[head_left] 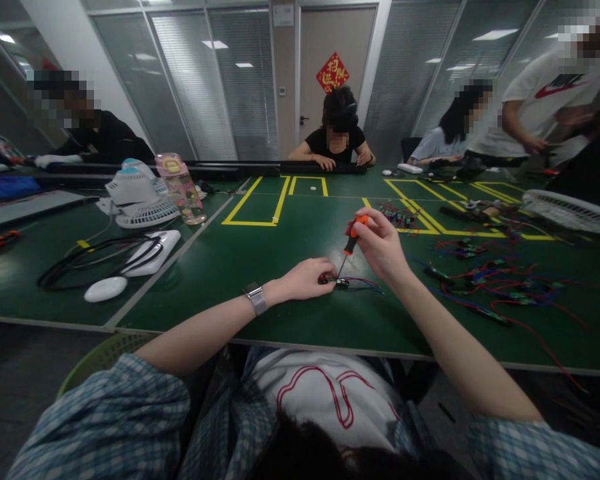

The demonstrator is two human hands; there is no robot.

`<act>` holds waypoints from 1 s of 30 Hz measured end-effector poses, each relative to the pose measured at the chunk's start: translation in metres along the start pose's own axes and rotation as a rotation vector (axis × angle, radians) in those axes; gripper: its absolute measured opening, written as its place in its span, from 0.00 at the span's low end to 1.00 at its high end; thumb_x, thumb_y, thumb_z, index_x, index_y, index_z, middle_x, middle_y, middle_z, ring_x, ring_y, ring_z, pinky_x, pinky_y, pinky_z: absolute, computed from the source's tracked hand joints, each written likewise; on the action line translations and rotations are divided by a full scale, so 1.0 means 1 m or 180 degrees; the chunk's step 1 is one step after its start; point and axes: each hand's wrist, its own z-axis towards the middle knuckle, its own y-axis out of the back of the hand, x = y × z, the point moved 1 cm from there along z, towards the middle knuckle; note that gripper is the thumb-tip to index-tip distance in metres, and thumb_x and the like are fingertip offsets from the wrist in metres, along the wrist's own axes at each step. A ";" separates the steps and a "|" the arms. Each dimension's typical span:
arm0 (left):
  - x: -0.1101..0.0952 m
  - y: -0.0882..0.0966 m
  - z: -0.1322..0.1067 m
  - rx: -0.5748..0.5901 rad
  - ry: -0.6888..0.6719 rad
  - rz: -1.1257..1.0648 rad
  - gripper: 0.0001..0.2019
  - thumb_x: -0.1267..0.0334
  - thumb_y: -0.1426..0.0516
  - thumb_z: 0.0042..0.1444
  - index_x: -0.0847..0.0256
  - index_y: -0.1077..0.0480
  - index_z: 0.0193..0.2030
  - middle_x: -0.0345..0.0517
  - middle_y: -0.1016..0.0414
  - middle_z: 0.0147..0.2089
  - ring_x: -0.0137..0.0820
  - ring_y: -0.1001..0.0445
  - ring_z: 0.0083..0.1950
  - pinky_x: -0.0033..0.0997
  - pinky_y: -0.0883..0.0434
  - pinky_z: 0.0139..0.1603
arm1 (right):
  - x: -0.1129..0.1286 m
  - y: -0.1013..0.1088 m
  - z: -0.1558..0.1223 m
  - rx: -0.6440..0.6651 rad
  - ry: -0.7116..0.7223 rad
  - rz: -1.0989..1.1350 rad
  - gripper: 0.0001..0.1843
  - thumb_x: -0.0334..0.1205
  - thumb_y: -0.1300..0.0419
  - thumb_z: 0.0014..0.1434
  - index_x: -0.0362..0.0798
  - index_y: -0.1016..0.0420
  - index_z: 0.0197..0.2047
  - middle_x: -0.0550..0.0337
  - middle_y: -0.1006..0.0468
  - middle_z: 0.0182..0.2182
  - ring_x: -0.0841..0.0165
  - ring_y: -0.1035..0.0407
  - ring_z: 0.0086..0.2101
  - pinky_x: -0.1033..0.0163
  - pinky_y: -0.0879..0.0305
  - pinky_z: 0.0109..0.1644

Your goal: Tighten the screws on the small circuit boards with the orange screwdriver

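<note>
My right hand (380, 243) is closed around the orange and black handle of a screwdriver (349, 245), held nearly upright with its shaft pointing down. The tip meets a small circuit board with wires (343, 283) lying on the green table. My left hand (311, 279), with a watch on the wrist, grips the board's left end between its fingers, which partly hide it. Red, blue and black wires trail from the board to the right. Whether the tip sits in a screw is too small to tell.
More wired circuit boards (520, 293) lie to the right, and another cluster (395, 215) is farther back. At left are a white fan (143, 200), a bottle (181, 190), a black cable (55, 273) and a white mouse (106, 289). Several people sit or stand around the table (280, 327).
</note>
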 end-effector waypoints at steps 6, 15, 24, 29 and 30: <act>0.001 0.000 0.000 -0.0012 -0.0024 0.0009 0.05 0.66 0.42 0.58 0.64 0.27 0.39 0.43 0.29 0.37 0.28 0.31 0.35 0.25 0.35 0.36 | -0.003 0.002 0.001 -0.0079 0.0082 -0.0115 0.13 0.37 0.30 0.47 0.56 0.25 0.37 0.68 0.28 0.30 0.74 0.32 0.30 0.65 0.31 0.38; -0.001 0.001 -0.001 0.0009 0.0003 0.0003 0.05 0.65 0.42 0.58 0.63 0.28 0.39 0.42 0.30 0.36 0.27 0.32 0.35 0.25 0.36 0.35 | -0.008 0.003 0.002 -0.0287 0.0292 -0.0113 0.06 0.44 0.35 0.57 0.56 0.25 0.38 0.66 0.27 0.33 0.74 0.30 0.31 0.66 0.29 0.41; 0.004 -0.002 0.000 -0.0055 -0.0075 -0.0082 0.04 0.65 0.42 0.58 0.63 0.28 0.38 0.41 0.31 0.35 0.27 0.33 0.34 0.24 0.37 0.35 | -0.004 -0.002 -0.001 0.0131 0.0106 0.0175 0.11 0.45 0.42 0.62 0.55 0.25 0.47 0.60 0.18 0.41 0.67 0.21 0.36 0.58 0.26 0.43; 0.003 -0.001 0.000 -0.0001 -0.0027 -0.0033 0.05 0.65 0.42 0.58 0.63 0.28 0.38 0.41 0.31 0.36 0.27 0.32 0.34 0.25 0.36 0.35 | -0.003 -0.001 -0.002 0.0102 0.0131 0.0042 0.12 0.44 0.38 0.60 0.55 0.24 0.48 0.60 0.18 0.39 0.66 0.22 0.36 0.59 0.26 0.39; 0.002 -0.001 0.000 0.0010 -0.0022 -0.0029 0.05 0.65 0.42 0.58 0.63 0.28 0.39 0.42 0.30 0.36 0.27 0.32 0.34 0.25 0.36 0.35 | -0.003 -0.001 -0.002 0.0093 0.0153 0.0007 0.13 0.43 0.37 0.59 0.56 0.24 0.48 0.60 0.18 0.39 0.67 0.22 0.36 0.59 0.26 0.39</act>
